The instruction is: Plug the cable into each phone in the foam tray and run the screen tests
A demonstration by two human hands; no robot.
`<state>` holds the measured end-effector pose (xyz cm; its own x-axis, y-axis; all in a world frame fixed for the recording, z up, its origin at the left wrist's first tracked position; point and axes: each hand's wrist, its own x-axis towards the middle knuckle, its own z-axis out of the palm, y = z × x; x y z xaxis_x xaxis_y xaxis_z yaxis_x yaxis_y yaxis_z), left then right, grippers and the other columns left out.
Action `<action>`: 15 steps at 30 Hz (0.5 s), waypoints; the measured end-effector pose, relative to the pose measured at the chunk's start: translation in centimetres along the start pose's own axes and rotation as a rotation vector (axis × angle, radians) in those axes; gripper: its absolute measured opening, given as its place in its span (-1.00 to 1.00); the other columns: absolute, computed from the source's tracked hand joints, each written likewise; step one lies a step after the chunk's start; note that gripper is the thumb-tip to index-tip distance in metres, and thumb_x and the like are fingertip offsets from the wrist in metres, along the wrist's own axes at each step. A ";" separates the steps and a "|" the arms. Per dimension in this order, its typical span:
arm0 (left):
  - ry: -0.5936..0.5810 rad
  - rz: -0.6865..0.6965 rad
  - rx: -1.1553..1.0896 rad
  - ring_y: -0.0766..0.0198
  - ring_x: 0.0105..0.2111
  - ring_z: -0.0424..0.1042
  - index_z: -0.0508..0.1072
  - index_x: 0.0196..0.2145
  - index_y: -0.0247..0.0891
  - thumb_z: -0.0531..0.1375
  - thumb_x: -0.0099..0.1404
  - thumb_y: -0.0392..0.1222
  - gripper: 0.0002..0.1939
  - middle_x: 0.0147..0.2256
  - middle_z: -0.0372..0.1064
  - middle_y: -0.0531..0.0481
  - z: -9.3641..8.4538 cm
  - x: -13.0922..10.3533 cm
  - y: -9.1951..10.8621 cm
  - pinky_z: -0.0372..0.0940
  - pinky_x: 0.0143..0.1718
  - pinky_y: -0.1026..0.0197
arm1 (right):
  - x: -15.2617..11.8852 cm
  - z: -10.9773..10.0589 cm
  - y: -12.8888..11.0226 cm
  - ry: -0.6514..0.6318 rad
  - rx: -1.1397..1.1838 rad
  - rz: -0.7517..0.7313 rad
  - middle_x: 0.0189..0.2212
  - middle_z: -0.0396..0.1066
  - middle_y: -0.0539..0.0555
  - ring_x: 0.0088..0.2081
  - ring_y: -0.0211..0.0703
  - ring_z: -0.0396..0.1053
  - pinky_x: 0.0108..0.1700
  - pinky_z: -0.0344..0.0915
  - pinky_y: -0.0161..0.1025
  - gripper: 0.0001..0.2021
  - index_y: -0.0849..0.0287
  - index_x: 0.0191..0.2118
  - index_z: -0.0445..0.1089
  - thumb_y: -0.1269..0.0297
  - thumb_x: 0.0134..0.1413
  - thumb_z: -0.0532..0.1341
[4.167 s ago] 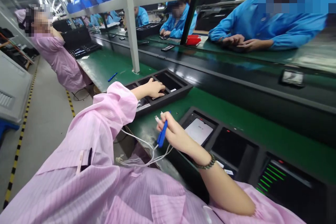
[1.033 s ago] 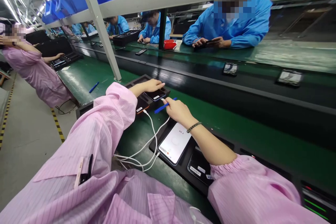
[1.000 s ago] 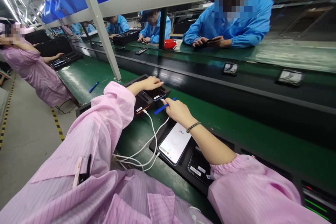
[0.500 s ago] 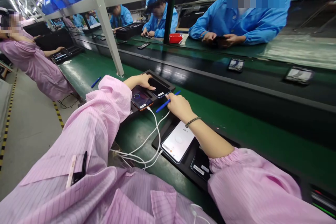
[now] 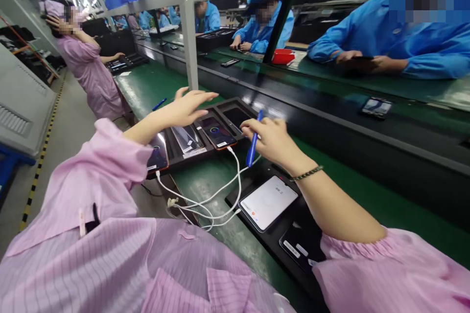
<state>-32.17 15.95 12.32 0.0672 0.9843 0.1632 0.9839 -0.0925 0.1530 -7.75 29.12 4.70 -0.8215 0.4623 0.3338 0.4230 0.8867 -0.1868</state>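
My left hand (image 5: 189, 107) hovers over the far black tray (image 5: 179, 160), fingers stretched and apart, holding nothing. Below it in the tray lie a phone with a clear, reflective face (image 5: 188, 138) and a phone with a lit charging ring (image 5: 219, 133). Another charging phone (image 5: 158, 150) sits at the tray's left end, partly behind my sleeve. A blue pen (image 5: 253, 144) is gripped in my right hand (image 5: 271, 139), steeply tilted. That hand is beside a dark-screened phone (image 5: 235, 116) at the tray's right end, partly covering it.
A nearer black tray (image 5: 235, 200) bears a white-screened phone (image 5: 270, 203) and a dark phone (image 5: 301, 244) with labels. White cables (image 5: 205, 205) loop across the green bench. Another blue pen (image 5: 159, 104) lies near the post (image 5: 187, 34). Co-workers sit beyond the black line (image 5: 312, 107).
My left hand has lifted off the dark phone and moved left, its fingers now spread. The pen in my right hand has swung steeper. The view has turned left.
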 end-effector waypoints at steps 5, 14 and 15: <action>0.205 -0.274 -0.181 0.00 0.12 0.42 0.23 0.29 -0.12 -0.01 0.47 0.07 -0.49 -0.03 0.57 -0.10 -2.5 -16.0 -1.2 -0.12 0.30 -0.26 | 4.2 4.9 -1.4 -0.110 0.192 -0.182 -0.31 0.52 0.12 -0.18 0.02 0.34 -0.05 0.02 -0.01 -0.66 0.01 -0.07 0.42 0.12 0.35 -0.07; 0.327 -0.419 -0.331 -0.11 0.14 0.35 0.34 0.23 -0.20 -0.23 0.38 0.43 -0.18 -0.09 0.58 -0.23 8.1 -22.5 -1.5 -0.04 0.19 -0.19 | 6.7 5.3 -1.3 0.148 0.433 0.040 -0.28 0.60 0.16 -0.13 0.13 0.48 -0.02 0.11 0.10 -0.52 0.02 -0.10 0.35 -0.11 0.39 -0.20; 0.287 -0.437 -0.305 -0.12 0.18 0.30 0.31 0.25 -0.19 -0.26 0.37 0.44 -0.16 -0.03 0.55 -0.23 8.5 -21.8 -2.0 -0.08 0.22 -0.21 | 6.2 4.9 -1.1 0.143 0.404 0.016 -0.31 0.60 0.14 -0.17 0.11 0.50 -0.03 0.14 0.09 -0.50 0.02 -0.11 0.34 -0.13 0.39 -0.22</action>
<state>-34.16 -4.07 0.14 -0.4218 0.8648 0.2724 0.8156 0.2306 0.5307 -15.15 30.99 2.45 -0.7426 0.4986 0.4472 0.2286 0.8163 -0.5305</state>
